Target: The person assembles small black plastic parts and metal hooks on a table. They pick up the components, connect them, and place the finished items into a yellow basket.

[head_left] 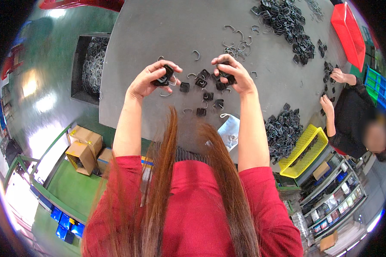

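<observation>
- Off the table's left edge a dark bin (92, 64) holds a heap of bent grey wire clips; cardboard boxes (83, 150) stand on the green floor below it.
- The left hand (152, 79) is raised over the middle of the grey table (158, 25), fingers closed together around a small black plastic buckle (165, 76). A loose wire clip (172, 82) lies just beside that hand.
- Between the two hands, more black buckles (203, 92) and grey clips sit scattered near the table's front edge. These pieces lie close together, so a sweep of a wrist could, in my judgement, knock some over the edge.
- The right hand (233, 73) is clamped on another black buckle (225, 75), thumb and fingers pinched tight. The part is small and smooth-looking; a loose pinch could let it drop among the others.
- A clear plastic bag (229, 130) lies at the front edge, below the right forearm, where an elbow could push it off.
- Toward the right edge lies a big pile of dark buckles (283, 128), with another heap (287, 25) at the far right corner.
- A yellow basket (302, 152) hangs off the front right corner; a red tray (349, 32) rests at the far right.
- Another person's hands (334, 88) work at the right edge.
</observation>
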`<state>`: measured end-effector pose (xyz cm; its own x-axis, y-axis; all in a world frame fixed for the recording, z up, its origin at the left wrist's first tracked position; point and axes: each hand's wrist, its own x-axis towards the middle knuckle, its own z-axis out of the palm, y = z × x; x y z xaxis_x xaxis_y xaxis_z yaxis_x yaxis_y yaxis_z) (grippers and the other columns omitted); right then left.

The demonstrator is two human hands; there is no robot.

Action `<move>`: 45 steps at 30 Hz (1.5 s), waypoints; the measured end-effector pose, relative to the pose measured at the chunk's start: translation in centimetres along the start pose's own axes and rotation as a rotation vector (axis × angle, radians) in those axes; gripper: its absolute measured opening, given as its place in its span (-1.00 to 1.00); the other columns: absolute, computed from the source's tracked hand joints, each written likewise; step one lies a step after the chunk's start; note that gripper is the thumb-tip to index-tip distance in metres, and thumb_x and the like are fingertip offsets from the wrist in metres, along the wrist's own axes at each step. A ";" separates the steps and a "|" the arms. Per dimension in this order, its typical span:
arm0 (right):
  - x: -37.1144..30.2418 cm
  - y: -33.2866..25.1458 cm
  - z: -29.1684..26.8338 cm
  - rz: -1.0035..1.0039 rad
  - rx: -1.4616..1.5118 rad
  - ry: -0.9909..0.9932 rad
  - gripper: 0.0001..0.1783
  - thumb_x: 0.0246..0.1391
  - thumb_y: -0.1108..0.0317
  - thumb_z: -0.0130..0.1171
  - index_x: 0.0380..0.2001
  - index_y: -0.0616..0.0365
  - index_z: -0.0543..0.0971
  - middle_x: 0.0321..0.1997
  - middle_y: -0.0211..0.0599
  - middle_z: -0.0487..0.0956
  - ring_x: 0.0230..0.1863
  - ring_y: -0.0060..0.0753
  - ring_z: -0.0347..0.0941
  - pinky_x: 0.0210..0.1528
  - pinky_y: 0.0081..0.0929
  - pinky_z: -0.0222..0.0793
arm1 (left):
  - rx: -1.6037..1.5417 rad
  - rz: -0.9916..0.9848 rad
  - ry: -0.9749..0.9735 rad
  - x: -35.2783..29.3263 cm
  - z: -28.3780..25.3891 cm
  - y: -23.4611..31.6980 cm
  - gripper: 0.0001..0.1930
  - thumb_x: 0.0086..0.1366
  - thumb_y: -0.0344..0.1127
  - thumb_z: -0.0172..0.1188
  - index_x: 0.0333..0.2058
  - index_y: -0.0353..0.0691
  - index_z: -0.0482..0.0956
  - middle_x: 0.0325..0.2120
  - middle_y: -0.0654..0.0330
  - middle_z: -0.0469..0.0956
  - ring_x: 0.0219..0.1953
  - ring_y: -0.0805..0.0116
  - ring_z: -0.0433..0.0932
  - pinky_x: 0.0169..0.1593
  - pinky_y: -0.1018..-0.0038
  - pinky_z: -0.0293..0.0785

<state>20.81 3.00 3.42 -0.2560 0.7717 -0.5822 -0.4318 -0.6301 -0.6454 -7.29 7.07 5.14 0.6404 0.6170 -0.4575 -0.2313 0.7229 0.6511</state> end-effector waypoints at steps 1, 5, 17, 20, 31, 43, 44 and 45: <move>-0.9 -0.2 0.2 -0.028 0.068 -0.034 -0.78 -0.05 0.29 0.22 -0.33 0.09 0.45 -0.32 -0.46 0.48 -0.39 -0.69 0.37 -0.59 -0.74 0.14 | -0.067 0.016 0.003 -0.3 0.4 0.0 -0.79 0.22 -0.21 0.12 -0.27 -0.21 0.51 -0.34 0.21 0.51 -0.40 0.45 0.55 -0.48 0.58 0.52; 0.3 2.2 -0.7 0.088 -0.338 0.246 -0.81 -0.04 0.24 0.21 -0.39 0.08 0.50 -0.39 -0.42 0.54 -0.38 -0.62 0.41 -0.52 -0.64 0.23 | 0.097 -0.099 0.062 0.5 -0.3 -2.5 -0.78 0.23 -0.17 0.12 -0.31 -0.21 0.52 -0.44 0.26 0.52 -0.41 0.49 0.53 -0.50 0.58 0.46; -1.0 3.3 2.5 0.145 -0.578 0.502 -0.65 -0.23 0.12 0.32 -0.38 0.12 0.61 -0.47 -0.25 0.59 -0.33 -0.37 0.51 -0.25 -0.39 0.36 | 0.178 -0.323 0.255 0.0 -0.5 -3.5 -0.53 0.29 0.10 -0.10 -0.05 -0.12 0.48 -0.29 0.22 0.54 -0.47 0.50 0.53 -0.53 0.63 0.44; -2.7 4.4 0.5 -0.002 -0.871 0.657 -0.67 -0.24 0.14 0.33 -0.47 0.18 0.61 -0.54 -0.36 0.55 -0.48 -0.49 0.42 -0.36 -0.48 0.32 | 0.173 -0.309 0.235 -0.3 -0.1 -3.1 -0.54 0.30 0.09 -0.11 -0.03 -0.10 0.47 -0.28 0.22 0.53 -0.43 0.49 0.55 -0.51 0.62 0.46; -6.1 5.3 2.0 -0.116 0.104 0.189 -0.81 0.06 0.25 0.13 -0.29 0.08 0.47 -0.39 -0.47 0.49 -0.44 -0.67 0.35 -0.58 -0.78 0.13 | 0.152 -0.147 0.283 -2.2 -2.0 -2.2 -0.66 0.29 -0.09 0.01 -0.09 -0.16 0.52 -0.21 0.23 0.54 -0.43 0.53 0.54 -0.54 0.67 0.42; 0.5 7.4 7.2 -0.112 -1.146 0.583 -0.70 -0.10 0.15 0.25 -0.48 0.16 0.48 -0.45 -0.17 0.55 -0.35 -0.19 0.50 -0.31 -0.31 0.36 | 1.512 0.195 0.549 -1.6 -1.7 -7.8 -0.74 0.06 -0.22 0.25 -0.30 -0.19 0.49 -0.44 0.15 0.50 -0.37 0.25 0.49 -0.28 0.37 0.40; -0.2 7.4 5.9 -0.059 -0.926 0.525 -0.70 -0.11 0.14 0.25 -0.47 0.16 0.49 -0.49 -0.20 0.54 -0.39 -0.25 0.48 -0.32 -0.33 0.34 | 1.529 0.155 0.512 -1.1 -1.8 -7.9 -0.73 0.04 -0.21 0.27 -0.31 -0.19 0.49 -0.42 0.15 0.50 -0.36 0.23 0.49 -0.28 0.36 0.40; -0.9 7.1 5.3 -0.010 -0.707 0.454 -0.69 -0.12 0.14 0.25 -0.47 0.16 0.50 -0.54 -0.24 0.53 -0.42 -0.32 0.47 -0.33 -0.36 0.33 | 1.465 0.158 0.424 -1.1 -2.3 -7.7 -0.73 0.04 -0.22 0.27 -0.31 -0.20 0.49 -0.43 0.16 0.51 -0.37 0.24 0.49 -0.28 0.36 0.40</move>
<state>13.39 -1.75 2.00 0.1829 0.7634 -0.6196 0.2507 -0.6456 -0.7214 -7.89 1.57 -0.80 0.3706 0.8801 -0.2967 0.7909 -0.1316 0.5976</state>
